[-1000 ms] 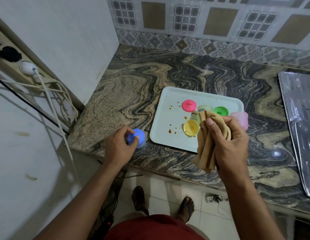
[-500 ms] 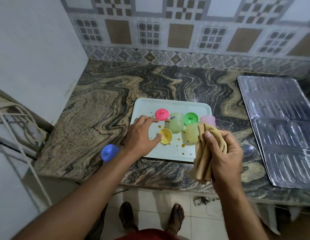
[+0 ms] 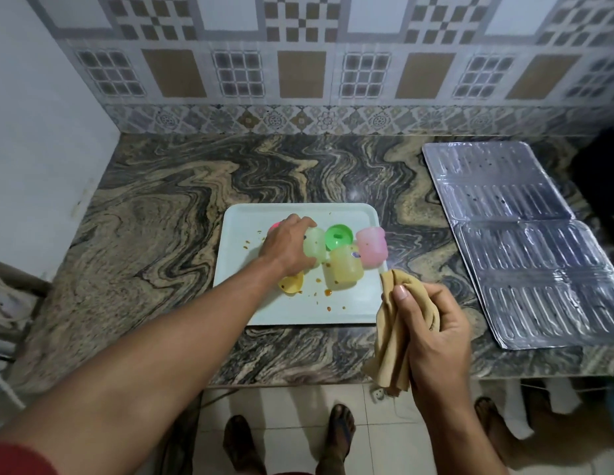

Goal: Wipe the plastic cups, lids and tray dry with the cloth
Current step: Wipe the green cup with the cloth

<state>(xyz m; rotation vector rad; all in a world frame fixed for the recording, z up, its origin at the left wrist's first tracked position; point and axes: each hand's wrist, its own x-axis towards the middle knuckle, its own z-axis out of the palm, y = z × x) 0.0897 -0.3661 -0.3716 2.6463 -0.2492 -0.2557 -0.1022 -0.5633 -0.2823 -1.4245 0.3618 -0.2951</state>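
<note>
A pale tray (image 3: 343,311) lies on the marble counter, spotted with brown drops. On it lie a pale green cup (image 3: 316,246), a yellow cup (image 3: 343,270) and a pink cup (image 3: 372,248) on their sides, with a green lid (image 3: 338,236), a yellow lid (image 3: 292,286) and a pink lid (image 3: 273,228) mostly hidden by my hand. My left hand (image 3: 286,248) reaches over the tray with fingers closed around the pale green cup. My right hand (image 3: 432,325) grips a bunched tan cloth (image 3: 393,341) at the tray's near right corner.
A ribbed metal sheet (image 3: 525,241) covers the counter's right side. A tiled wall stands behind and a white wall (image 3: 41,132) on the left. The counter's front edge runs near my right hand; my feet show on the floor below.
My left hand left the blue lid on the counter, crossed onto the tray past the yellow lid and closed on the pale green cup. The blue lid is now out of view. The cloth hand shifted right.
</note>
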